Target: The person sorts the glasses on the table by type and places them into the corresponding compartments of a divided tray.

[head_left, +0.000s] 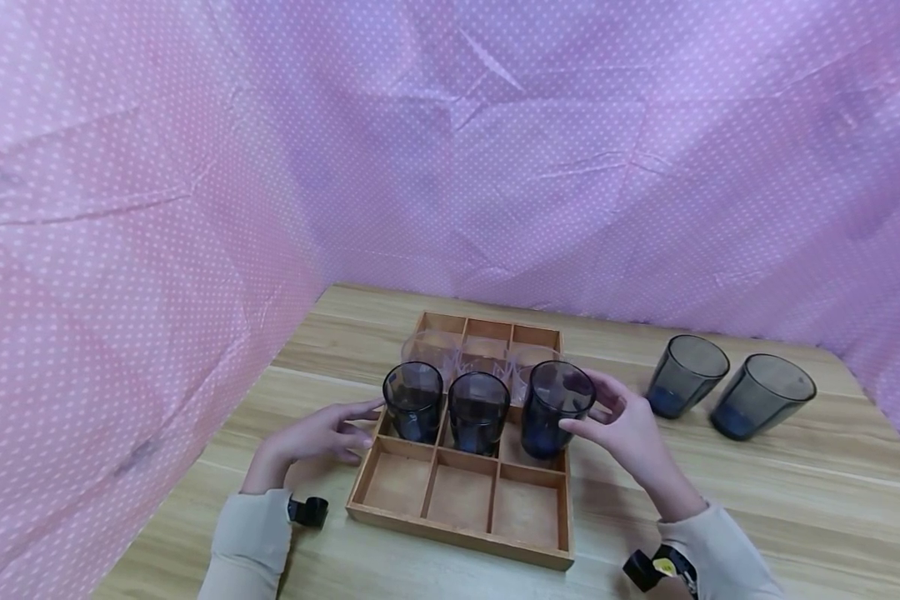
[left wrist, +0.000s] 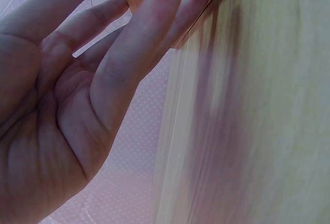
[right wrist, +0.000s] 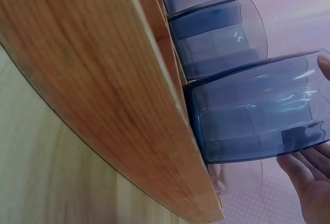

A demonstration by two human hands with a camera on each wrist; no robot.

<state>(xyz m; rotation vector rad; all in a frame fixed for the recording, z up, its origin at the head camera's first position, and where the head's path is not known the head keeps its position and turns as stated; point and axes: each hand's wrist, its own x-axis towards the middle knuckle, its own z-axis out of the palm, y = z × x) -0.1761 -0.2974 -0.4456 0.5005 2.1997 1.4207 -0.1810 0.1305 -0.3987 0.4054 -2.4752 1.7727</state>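
Observation:
My right hand (head_left: 630, 433) grips a dark blue-grey glass (head_left: 553, 408) between thumb and fingers. That glass stands nearly upright over the right side of a wooden divided tray (head_left: 457, 533); in the right wrist view its base is close to the tray's rim, and I cannot tell whether it touches the compartment floor. Two similar dark glasses, a middle one (head_left: 478, 412) and a left one (head_left: 414, 400), sit in the same row. My left hand (head_left: 322, 433) is beside the tray, its fingers loosely extended and touching the left wall, as the left wrist view (left wrist: 118, 64) shows.
Clear glasses (head_left: 429, 348) occupy the row behind the dark ones, partly hidden by them. On the wooden table (head_left: 832, 492), two more dark glasses stand to the right, one nearer (head_left: 686, 379) and one farther right (head_left: 761, 396). A pink dotted cloth (head_left: 495, 208) hangs around the table.

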